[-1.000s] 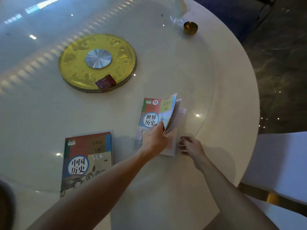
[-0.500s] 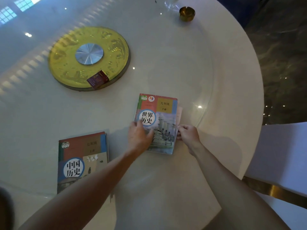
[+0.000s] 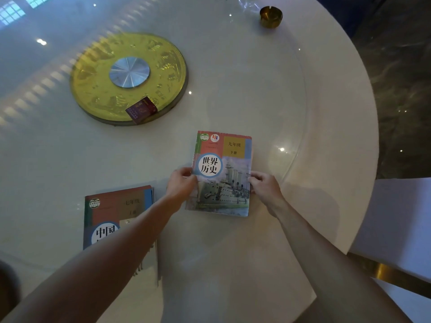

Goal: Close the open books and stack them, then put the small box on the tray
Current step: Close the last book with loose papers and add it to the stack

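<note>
A closed book with a warship on its cover [image 3: 224, 169] lies flat on the white round table [image 3: 326, 113]. My left hand [image 3: 180, 184] grips its left edge and my right hand [image 3: 263, 184] grips its right edge. A second closed book with a red cover [image 3: 116, 206] lies to the left, partly hidden under my left forearm. A small dark red box [image 3: 141, 110] rests on the near rim of the round gold tray [image 3: 98, 89], which has a silver disc at its centre.
A brass ashtray [image 3: 271, 16] stands at the far right of the table, beside something clear and shiny. A white chair [image 3: 396, 224] with a gold frame stands at the right, past the table's curved edge. Dark floor lies beyond.
The warship book's cover went from half raised to flat shut. My left hand slid from on top of it to its left edge, and my right hand took the right edge.
</note>
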